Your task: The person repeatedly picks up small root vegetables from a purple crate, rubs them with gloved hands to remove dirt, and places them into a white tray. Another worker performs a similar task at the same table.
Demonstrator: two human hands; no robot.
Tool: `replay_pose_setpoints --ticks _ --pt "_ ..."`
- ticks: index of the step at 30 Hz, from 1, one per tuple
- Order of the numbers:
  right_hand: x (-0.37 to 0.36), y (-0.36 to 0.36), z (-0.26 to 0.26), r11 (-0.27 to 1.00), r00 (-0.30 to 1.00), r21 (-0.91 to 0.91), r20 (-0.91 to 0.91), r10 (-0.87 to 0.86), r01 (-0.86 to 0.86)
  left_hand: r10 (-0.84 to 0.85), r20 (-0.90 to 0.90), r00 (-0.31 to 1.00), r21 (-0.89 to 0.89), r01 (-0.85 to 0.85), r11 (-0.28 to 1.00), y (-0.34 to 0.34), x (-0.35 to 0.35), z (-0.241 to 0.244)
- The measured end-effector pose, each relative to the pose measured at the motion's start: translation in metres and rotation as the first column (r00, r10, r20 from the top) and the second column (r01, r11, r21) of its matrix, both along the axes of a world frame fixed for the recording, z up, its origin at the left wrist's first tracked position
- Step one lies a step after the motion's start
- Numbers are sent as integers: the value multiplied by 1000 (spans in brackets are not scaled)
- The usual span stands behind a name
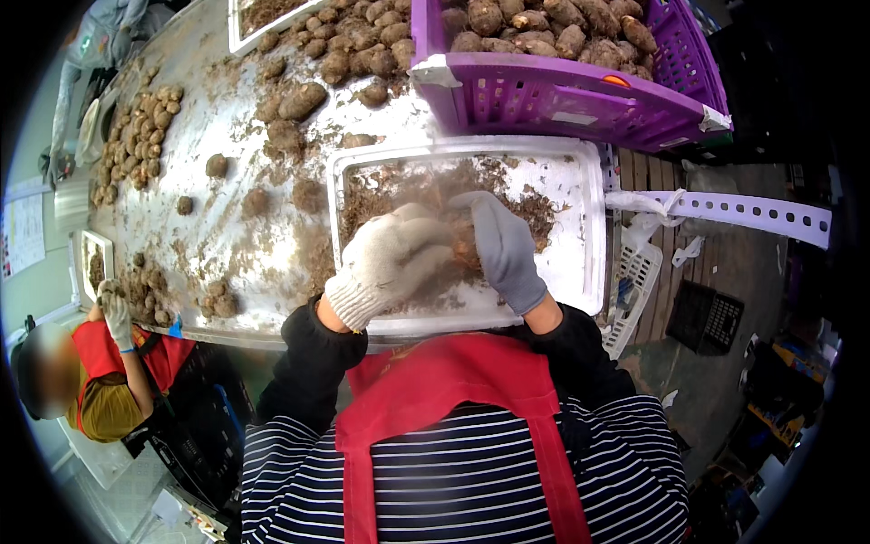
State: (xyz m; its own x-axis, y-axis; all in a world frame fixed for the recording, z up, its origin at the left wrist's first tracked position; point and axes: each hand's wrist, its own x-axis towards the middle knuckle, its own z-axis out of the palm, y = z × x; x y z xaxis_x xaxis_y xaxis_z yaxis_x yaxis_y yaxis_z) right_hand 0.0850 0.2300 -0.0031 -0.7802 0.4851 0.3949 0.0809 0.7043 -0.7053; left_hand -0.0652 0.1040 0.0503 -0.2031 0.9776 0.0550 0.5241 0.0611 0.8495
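My left hand (397, 262), in a white knitted glove, and my right hand (506, 251), in a grey knitted glove, close around a brown, fibrous taro corm (465, 246) from both sides. Fingers hide much of the corm, and motion blurs it. Beneath them lies a white foam tray (567, 272), its floor strewn with loose root fibres and soil (537, 211). Left of the tray, several hairy taro corms (309, 196) rest on the metal table (204, 251).
A purple plastic crate (571, 98) heaped with taro corms (571, 41) stands beyond the tray. Smaller corms (139, 136) form a pile at far left. A co-worker (109, 381) in a red apron works at the table's near left. A perforated strip (747, 211) juts out at right.
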Motion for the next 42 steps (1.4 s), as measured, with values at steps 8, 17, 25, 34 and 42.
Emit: replay_pose_setpoints --ticks 8,17,25,34,42 --pt "-1 -4 -8 998 998 4 2 -66 66 103 -117 988 84 -94 992 -2 15 -17" --pt "-1 -10 -22 992 995 -93 45 -84 88 150 -161 976 70 -140 988 -7 24 -21" --pt "-3 21 -13 887 982 -442 -61 -178 134 28 -77 997 -223 -44 974 -11 45 -26" --pt "-1 8 -4 903 988 -417 -62 -142 104 276 105 955 33 -281 959 -6 26 -13" --pt "-1 1 -10 980 981 -45 33 -192 193 231 -171 958 93 -218 972 11 25 -24"
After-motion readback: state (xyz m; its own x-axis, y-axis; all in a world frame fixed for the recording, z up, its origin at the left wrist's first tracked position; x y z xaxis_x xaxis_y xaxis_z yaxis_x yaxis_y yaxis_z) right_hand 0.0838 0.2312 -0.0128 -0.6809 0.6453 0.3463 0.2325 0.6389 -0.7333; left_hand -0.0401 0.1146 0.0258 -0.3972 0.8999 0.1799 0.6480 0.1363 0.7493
